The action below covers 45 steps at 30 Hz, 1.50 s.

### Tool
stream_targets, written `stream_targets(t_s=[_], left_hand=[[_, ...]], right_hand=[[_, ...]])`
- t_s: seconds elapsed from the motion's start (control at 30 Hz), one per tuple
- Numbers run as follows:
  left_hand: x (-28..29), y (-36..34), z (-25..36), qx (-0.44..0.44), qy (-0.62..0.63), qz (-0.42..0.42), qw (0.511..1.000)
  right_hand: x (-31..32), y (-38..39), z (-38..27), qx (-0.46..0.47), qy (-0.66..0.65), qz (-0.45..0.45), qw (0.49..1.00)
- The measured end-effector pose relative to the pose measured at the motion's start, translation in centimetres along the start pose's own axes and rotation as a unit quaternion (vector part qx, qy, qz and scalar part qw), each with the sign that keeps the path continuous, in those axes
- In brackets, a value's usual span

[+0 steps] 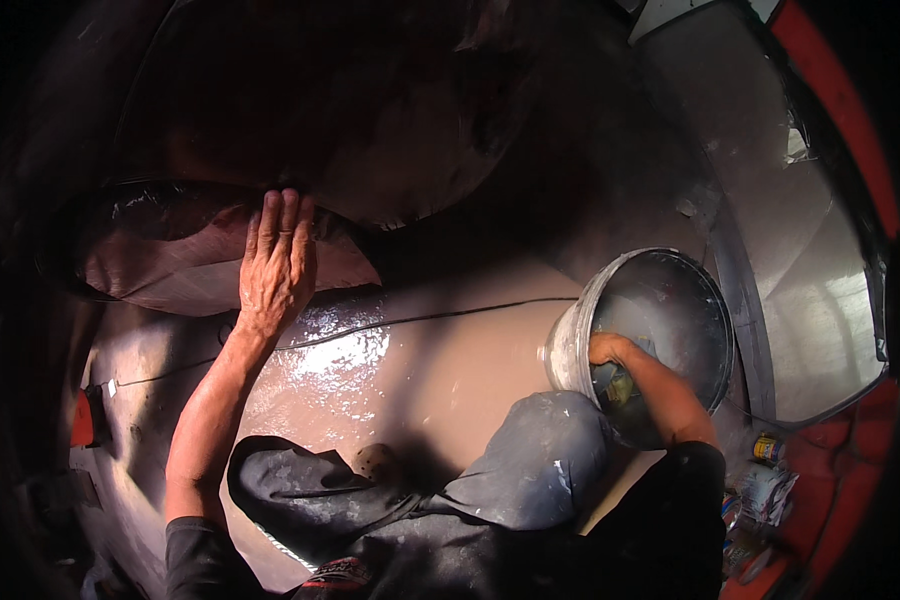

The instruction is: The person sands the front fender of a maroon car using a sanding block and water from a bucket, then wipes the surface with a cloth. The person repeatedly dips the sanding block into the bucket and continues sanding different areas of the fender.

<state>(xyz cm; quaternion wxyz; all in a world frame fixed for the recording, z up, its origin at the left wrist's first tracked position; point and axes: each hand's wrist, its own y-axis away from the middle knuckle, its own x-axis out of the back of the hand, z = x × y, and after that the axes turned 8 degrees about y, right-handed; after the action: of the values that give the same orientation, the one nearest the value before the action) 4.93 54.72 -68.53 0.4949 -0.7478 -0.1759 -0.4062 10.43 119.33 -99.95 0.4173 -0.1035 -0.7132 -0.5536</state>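
Observation:
My left hand (280, 265) lies flat with its fingers stretched out and close together, the fingertips against the lower edge of a large dark, glossy, curved panel (300, 110). Just below that edge is a reddish-brown curved surface (190, 265). On the right, a dark bucket with a pale, smeared outside (573, 340) stands by my knee. My right hand (610, 348) reaches down inside it with the fingers curled. Next to these fingers is a dark, greenish, crumpled-looking thing (622, 388); my wrist and the shade hide what exactly I grip.
A thin black cable (420, 318) crosses the wet, shiny floor (470, 370) toward the bucket. At the right, a big grey panel with a dark border (800, 230) leans beside a red surface (845, 450). A small yellow can (768, 448) and crumpled packaging (767, 495) lie near it.

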Motion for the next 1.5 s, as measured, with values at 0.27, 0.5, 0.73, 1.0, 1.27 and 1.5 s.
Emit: stream_targets(t_s=[0.27, 0.5, 0.73, 1.0, 1.27, 1.5], left_hand=[[2.3, 1.8, -1.9, 0.011, -0.049, -0.054, 0.997], [5.0, 1.8, -2.2, 0.003, -0.034, -0.061, 0.998], [6.9, -1.5, -1.6, -0.131, -0.016, -0.067, 0.989], [7.0, -14.3, 0.6, -0.209, -0.114, -0.029, 0.971], [12.0, -21.6, -1.5, -0.145, 0.009, 0.101, 0.984], [16.5, -20.7, -5.5, -0.160, -0.080, 0.160, 0.971]], right_hand=[[7.0, -0.7, -7.0, -0.140, -0.223, -0.080, 0.961], [10.1, -0.1, -12.4, -0.194, -0.602, -0.107, 0.767], [29.8, 13.2, -9.1, -0.126, -0.663, -0.072, 0.735], [58.9, 21.1, -26.0, 0.222, -0.544, 0.339, 0.735], [58.8, 14.6, -20.1, 0.076, -0.507, 0.713, 0.479], [60.6, 10.9, -34.3, 0.082, -0.099, 0.858, 0.497]])
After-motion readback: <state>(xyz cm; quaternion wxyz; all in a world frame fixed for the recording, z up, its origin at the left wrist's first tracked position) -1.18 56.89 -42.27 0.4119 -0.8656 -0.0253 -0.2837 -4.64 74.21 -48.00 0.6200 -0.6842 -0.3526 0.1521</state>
